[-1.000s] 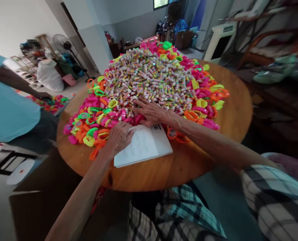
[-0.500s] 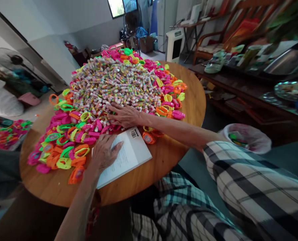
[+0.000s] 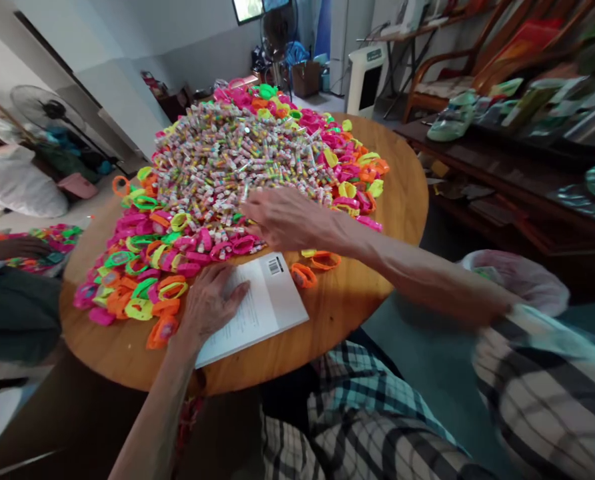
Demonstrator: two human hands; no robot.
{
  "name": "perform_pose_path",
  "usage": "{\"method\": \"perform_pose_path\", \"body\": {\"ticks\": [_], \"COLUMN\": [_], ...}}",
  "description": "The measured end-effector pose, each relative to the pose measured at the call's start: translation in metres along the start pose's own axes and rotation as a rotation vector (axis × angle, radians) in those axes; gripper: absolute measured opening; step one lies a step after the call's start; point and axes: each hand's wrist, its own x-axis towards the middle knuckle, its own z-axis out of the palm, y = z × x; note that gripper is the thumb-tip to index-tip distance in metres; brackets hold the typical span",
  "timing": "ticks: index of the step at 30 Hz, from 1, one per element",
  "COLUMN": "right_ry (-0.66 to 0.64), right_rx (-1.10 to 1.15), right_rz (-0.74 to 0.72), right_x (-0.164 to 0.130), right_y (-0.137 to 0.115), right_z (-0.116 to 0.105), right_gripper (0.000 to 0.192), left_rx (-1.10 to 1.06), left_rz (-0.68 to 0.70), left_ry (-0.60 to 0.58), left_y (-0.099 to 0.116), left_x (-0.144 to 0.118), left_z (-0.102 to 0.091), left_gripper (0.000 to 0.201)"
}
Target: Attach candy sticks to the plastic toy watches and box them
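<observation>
My left hand (image 3: 210, 300) lies with its fingers stretched out and thumb apart across the left edge of a white book (image 3: 270, 303), which has a barcode at its top corner. My right hand (image 3: 285, 217) hangs just above the near side of a big heap of small wrapped candy rolls (image 3: 237, 147). Its fingers curl downward and are partly blurred; whatever is in them is hidden. Plastic toy watches (image 3: 140, 308) in pink, orange, green and yellow ring the heap. An orange toy watch (image 3: 303, 275) rests beside the book's right edge.
Everything lies on a round wooden table (image 3: 257, 370). At the left, another person's hand (image 3: 30, 247) is over more coloured watches. A lined bin (image 3: 520, 280) stands on the floor to the right, below a dark cabinet (image 3: 502, 173) crowded with items.
My right hand has lifted from the candy heap, moved slightly right, and its spread fingers have curled in. My left hand stays on the book. The view has shifted slightly.
</observation>
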Motion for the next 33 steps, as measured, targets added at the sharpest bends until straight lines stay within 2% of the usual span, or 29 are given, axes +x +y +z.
{"method": "perform_pose_path", "body": {"ticks": [2,5,7,9,11,14,17,19,22,25,29,33], "right_ry": [-0.022,-0.144,-0.201,-0.205,-0.168,-0.036,0.127,0.187,0.213,0.202,0.281,0.37], "right_rx": [-0.037,-0.017,0.044,0.087,0.105,0.112,0.096,0.08,0.063,0.085,0.156,0.212], "right_rz": [0.088,0.151,0.223,0.249,0.234,0.178,0.104,0.103,0.139,0.171,0.191,0.23], "right_x": [-0.044,-0.097,-0.115,-0.122,-0.125,-0.131,-0.139,-0.141,-0.142,-0.142,-0.146,-0.143], "right_y": [-0.017,-0.04,-0.051,-0.056,-0.056,-0.051,-0.046,-0.045,-0.046,-0.045,-0.044,-0.04], "right_z": [0.005,0.037,0.059,0.072,0.076,0.078,0.084,0.09,0.103,0.114,0.116,0.093], "right_gripper": [0.03,0.027,0.028,0.03,0.033,0.031,0.03,0.027,0.026,0.026,0.019,0.019], "left_rx": [-0.014,-0.023,-0.004,0.024,0.042,0.051,0.08,0.116,0.156,0.124,0.034,-0.041], "left_rz": [0.0,0.003,-0.01,-0.058,-0.143,-0.281,-0.441,-0.562,-0.705,-0.781,-0.783,-0.755], "left_ry": [0.019,0.039,0.058,0.109,0.185,0.27,0.367,0.439,0.469,0.488,0.512,0.451], "left_y": [0.002,0.002,-0.002,-0.01,-0.019,-0.032,-0.037,-0.036,-0.029,-0.02,-0.007,0.003], "left_x": [0.0,0.004,0.01,0.016,0.019,0.008,-0.028,-0.06,-0.106,-0.134,-0.145,-0.141], "left_z": [-0.001,0.001,0.001,-0.004,-0.017,-0.051,-0.082,-0.091,-0.085,-0.069,-0.053,-0.049], "left_gripper": [0.039,0.035,0.033,0.029,0.026,0.025,0.025,0.028,0.034,0.041,0.046,0.048]}}
